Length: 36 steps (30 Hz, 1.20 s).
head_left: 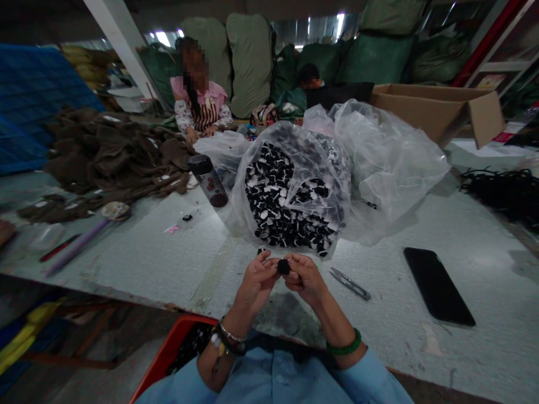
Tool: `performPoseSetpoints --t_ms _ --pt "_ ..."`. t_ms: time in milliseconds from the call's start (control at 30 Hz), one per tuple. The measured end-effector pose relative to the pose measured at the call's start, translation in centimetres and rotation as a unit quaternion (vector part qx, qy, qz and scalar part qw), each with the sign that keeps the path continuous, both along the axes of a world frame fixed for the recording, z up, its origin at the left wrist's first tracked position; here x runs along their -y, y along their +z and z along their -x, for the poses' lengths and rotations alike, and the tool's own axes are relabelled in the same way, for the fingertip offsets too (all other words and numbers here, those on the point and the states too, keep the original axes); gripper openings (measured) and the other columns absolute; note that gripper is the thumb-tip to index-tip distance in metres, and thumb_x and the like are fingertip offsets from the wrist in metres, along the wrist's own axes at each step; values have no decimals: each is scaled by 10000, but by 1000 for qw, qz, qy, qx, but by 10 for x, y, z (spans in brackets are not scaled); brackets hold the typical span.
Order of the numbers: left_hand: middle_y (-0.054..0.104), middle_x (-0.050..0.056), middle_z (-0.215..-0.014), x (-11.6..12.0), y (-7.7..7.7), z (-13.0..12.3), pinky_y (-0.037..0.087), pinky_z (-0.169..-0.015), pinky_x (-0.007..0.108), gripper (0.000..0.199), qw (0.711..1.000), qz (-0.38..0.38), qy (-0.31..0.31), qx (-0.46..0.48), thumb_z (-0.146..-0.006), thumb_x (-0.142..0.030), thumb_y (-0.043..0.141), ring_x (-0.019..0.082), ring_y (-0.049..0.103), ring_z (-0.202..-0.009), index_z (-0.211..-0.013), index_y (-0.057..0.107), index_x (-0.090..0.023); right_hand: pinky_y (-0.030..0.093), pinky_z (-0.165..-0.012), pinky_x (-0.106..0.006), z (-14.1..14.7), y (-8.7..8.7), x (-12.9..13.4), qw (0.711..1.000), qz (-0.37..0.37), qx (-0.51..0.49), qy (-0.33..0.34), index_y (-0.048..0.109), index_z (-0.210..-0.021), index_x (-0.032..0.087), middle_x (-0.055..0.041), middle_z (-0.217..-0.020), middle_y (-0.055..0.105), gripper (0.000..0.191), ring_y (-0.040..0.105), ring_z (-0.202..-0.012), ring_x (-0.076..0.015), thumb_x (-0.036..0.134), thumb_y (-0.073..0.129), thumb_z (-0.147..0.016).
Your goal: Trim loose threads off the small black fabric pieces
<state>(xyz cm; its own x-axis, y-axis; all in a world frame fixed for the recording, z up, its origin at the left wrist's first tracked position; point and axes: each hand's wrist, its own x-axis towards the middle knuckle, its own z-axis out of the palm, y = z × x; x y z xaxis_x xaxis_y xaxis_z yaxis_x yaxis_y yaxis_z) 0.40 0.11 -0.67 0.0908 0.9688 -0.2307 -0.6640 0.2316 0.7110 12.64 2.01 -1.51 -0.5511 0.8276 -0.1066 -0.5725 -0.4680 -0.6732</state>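
Observation:
Between my fingertips is a small round black fabric piece (283, 267), just above the table's front edge. My left hand (260, 278) pinches it from one side, and my right hand (306, 276) pinches it from the other. Directly beyond them a clear plastic bag (240, 207) lies on its side, its mouth facing me. Inside is a heap of small black-and-white fabric pieces (269, 196). One more small piece (261, 251) lies by my left fingers. To the right of my right hand rest metal thread snips (350, 283).
A black phone (439, 286) lies at the right. A dark tumbler (208, 180) stands left of the bag, near a pile of brown fabric pieces (113, 157). A purple-handled tool (80, 247) lies at the left. An orange bin (168, 342) sits below the edge. Two people (202, 106) are across the table.

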Motion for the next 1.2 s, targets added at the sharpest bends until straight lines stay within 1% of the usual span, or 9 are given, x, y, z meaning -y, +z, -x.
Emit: performPoseSetpoints --t_ms 100,267,433,533,600,733,1000,1133,1200 --pt "578 -5 -716 2 0 3 420 -667 235 344 999 9 -28 20 -602 -80 586 101 552 -677 -899 445 -180 98 -314 -135 0 2 0 999 -23 26 -21 460 -630 145 99 -403 331 201 177 -317 0 296 582 -681" --pt "561 -19 -645 4 2 6 420 -628 218 302 999 24 -33 18 -599 -85 573 94 545 -634 -872 486 -177 103 -310 -145 -4 2 -1 997 -48 63 26 473 -626 143 98 -396 342 216 185 -311 -5 324 582 -671" --pt "575 -10 -605 1 10 8 415 -544 209 303 996 29 -53 -64 -605 -153 616 95 540 -548 -887 504 -158 160 -313 -153 -11 11 -8 970 -160 180 40 505 -641 142 91 -405 369 212 242 -318 -19 340 575 -665" --pt "584 -17 -615 -1 11 7 406 -517 192 332 997 20 -17 -76 -587 -144 635 88 543 -544 -886 491 -161 223 -326 -157 -12 18 -7 930 -222 289 -57 503 -650 153 75 -444 404 195 309 -344 -36 340 547 -683" --pt "588 -19 -638 -2 9 6 414 -536 192 315 997 19 28 -73 -596 -141 627 86 551 -566 -876 484 -166 268 -360 -166 -11 21 -1 879 -268 367 -144 501 -638 161 57 -476 434 182 359 -388 -51 330 527 -700" --pt "577 -29 -654 0 4 1 416 -576 178 277 995 8 78 -65 -613 -122 610 70 547 -594 -856 484 -167 321 -448 -188 -6 21 15 783 -353 475 -192 526 -636 164 30 -521 488 134 433 -467 -79 273 512 -711" --pt "537 -43 -648 6 2 -5 393 -586 165 180 996 -17 60 -66 -648 -130 582 49 510 -591 -804 500 -163 357 -516 -200 -1 18 18 713 -418 524 -206 549 -740 165 5 -572 538 130 489 -524 -106 189 422 -758" --pt "538 -32 -646 8 2 -7 383 -575 174 174 982 -50 72 -170 -633 -149 599 62 500 -597 -779 506 -148 363 -575 -230 2 13 19 649 -458 562 -230 560 -738 142 -45 -649 557 158 497 -600 -132 156 402 -750" --pt "540 -34 -635 8 3 -7 380 -574 178 199 973 -61 72 -212 -619 -150 612 66 497 -594 -784 501 -148 362 -592 -240 3 11 19 655 -454 553 -244 564 -724 141 -52 -666 552 161 495 -633 -140 155 405 -741"
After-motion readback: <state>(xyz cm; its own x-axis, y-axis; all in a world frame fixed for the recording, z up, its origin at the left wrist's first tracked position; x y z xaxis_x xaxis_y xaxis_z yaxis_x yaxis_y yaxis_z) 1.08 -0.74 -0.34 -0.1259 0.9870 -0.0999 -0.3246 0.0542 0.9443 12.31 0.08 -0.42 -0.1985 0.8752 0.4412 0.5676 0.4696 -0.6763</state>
